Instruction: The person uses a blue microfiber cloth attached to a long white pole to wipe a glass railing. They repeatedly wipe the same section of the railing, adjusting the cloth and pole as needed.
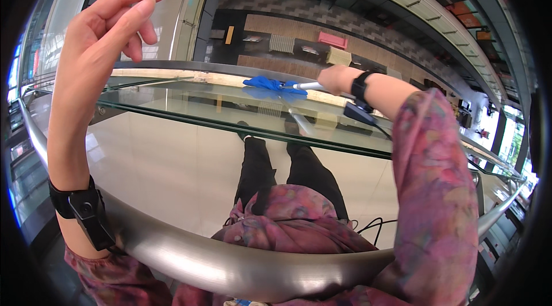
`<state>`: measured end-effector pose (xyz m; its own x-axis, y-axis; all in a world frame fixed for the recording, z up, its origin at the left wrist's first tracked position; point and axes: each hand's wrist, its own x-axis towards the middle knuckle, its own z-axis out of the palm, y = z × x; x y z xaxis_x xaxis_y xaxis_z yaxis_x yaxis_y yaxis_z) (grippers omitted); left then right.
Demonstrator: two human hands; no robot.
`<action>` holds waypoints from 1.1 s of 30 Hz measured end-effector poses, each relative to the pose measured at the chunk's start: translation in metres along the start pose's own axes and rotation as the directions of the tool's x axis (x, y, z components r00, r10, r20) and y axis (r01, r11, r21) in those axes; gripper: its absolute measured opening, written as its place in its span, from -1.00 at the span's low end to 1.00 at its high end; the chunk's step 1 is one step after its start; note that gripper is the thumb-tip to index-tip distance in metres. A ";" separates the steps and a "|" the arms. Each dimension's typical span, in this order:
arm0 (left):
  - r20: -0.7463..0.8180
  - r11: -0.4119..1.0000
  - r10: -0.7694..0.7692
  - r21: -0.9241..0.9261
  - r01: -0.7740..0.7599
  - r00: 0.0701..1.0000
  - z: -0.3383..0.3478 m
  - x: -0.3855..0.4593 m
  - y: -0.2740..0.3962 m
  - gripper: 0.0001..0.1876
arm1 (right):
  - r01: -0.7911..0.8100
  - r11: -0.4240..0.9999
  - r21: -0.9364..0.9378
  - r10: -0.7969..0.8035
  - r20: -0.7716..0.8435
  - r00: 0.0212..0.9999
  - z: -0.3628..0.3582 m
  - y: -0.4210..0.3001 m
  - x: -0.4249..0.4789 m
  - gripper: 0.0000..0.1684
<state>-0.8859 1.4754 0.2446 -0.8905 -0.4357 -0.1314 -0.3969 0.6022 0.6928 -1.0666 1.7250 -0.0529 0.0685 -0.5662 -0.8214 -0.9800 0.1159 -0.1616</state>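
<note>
My right hand (pixel 335 79) reaches over the glass balustrade and grips a white rod (pixel 308 86). At the rod's far end is a bunched blue cloth (pixel 269 83), which lies along the pale ledge (pixel 215 78) on the outer side of the glass panel (pixel 241 112). The cloth and rod are mirrored in the glass. My left hand (pixel 116 26) is raised beyond the rail at the left, fingers loosely curled and apart, with nothing in it. Both wrists wear black straps with small devices.
A thick brushed-steel handrail (pixel 207 258) curves in front of my body, under my left forearm. Past the ledge there is a drop to a lower floor with a pink sofa (pixel 333 40) and striped seats (pixel 282 43). A black cable (pixel 379 224) loops near my right side.
</note>
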 end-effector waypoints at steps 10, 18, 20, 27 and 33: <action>0.117 0.997 0.018 -0.076 -0.009 0.993 0.018 -0.012 0.014 -0.74 | -0.032 0.999 -0.005 0.033 0.086 0.996 -0.043 0.051 -0.134 -0.64; 0.134 0.999 -0.010 -0.048 0.016 0.991 0.026 -0.004 0.004 -0.75 | -0.132 0.991 0.021 0.132 0.033 0.991 0.060 0.040 -0.003 -0.80; 0.113 0.999 -0.031 -0.021 0.034 0.993 0.026 -0.006 0.001 -0.74 | -0.230 0.972 0.044 0.225 0.095 0.970 0.073 0.039 0.019 -0.79; 0.132 0.999 0.011 -0.054 -0.004 0.991 0.025 -0.003 0.006 -0.74 | -0.135 0.989 -0.062 0.148 0.345 0.927 0.033 0.055 -0.057 -0.56; 0.130 0.996 0.044 -0.085 -0.033 0.991 0.018 -0.006 0.009 -0.74 | -0.146 0.989 -0.025 0.146 0.311 0.939 -0.025 0.054 -0.159 -0.70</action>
<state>-0.8881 1.4950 0.2387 -0.9285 -0.3180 -0.1916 -0.3465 0.5572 0.7546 -1.1346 1.8012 0.0827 -0.0210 -0.2608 -0.9652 -0.9839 0.1769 -0.0264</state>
